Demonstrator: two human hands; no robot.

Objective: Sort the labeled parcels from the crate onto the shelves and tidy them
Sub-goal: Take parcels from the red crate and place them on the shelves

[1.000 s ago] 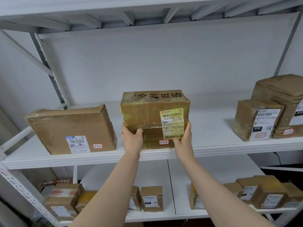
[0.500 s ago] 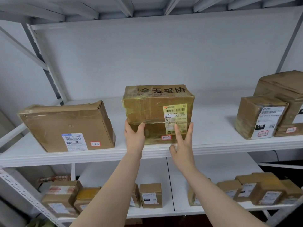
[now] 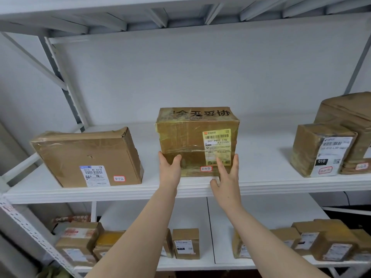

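A taped brown parcel [image 3: 188,135] with a yellow shipping label and a small red-edged tag stands on the white upper shelf [image 3: 261,183], near its front edge. My left hand [image 3: 169,169] lies flat against the parcel's lower left front, thumb up. My right hand [image 3: 227,177] touches the lower right front with straight fingers, its thumb by the shelf edge. Neither hand grips the parcel.
A flat brown box [image 3: 88,157] sits left on the same shelf, and two stacked parcels [image 3: 329,151] sit right. Several small parcels [image 3: 185,243] line the lower shelf [image 3: 220,263]. Slanted frame struts [image 3: 60,77] rise at left.
The parcel has gone from held at its sides to resting on the shelf, pushed slightly back. Both hands have let go and now lie flat against its front.
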